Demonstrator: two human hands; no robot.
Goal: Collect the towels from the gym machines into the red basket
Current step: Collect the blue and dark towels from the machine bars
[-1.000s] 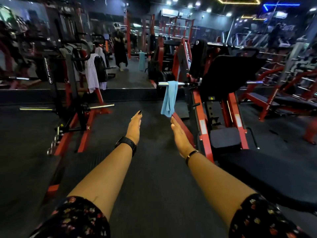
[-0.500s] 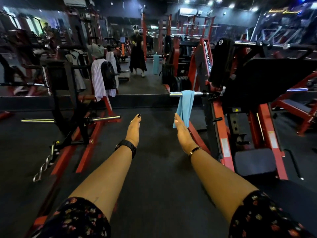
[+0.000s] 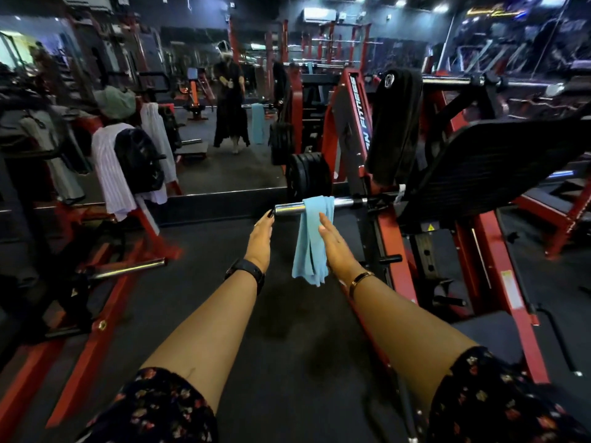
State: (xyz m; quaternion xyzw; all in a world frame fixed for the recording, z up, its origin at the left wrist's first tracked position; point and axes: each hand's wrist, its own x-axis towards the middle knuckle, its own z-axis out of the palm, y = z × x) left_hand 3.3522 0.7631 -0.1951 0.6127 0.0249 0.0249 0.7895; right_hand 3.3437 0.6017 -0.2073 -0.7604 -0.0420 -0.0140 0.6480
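hanging over the bar (image 3: 287, 208), the towel (image 3: 311, 241) lies between the flat, empty left hand (image 3: 260, 239) and right hand (image 3: 335, 247); best pinch it near the fold and lift straight up

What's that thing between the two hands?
A blue towel hangs there, draped over the machine's chrome bar, between the left hand and the right hand. The head view shows it; the right hand overlaps the towel's edge.

Dark sleeves (image 3: 153, 407) printed with small flowers are worn, a black watch (image 3: 246, 271) is strapped to the left wrist, a thin gold-toned bangle (image 3: 359, 279) is worn on the right, the nails of the left hand (image 3: 260, 241) are painted dark
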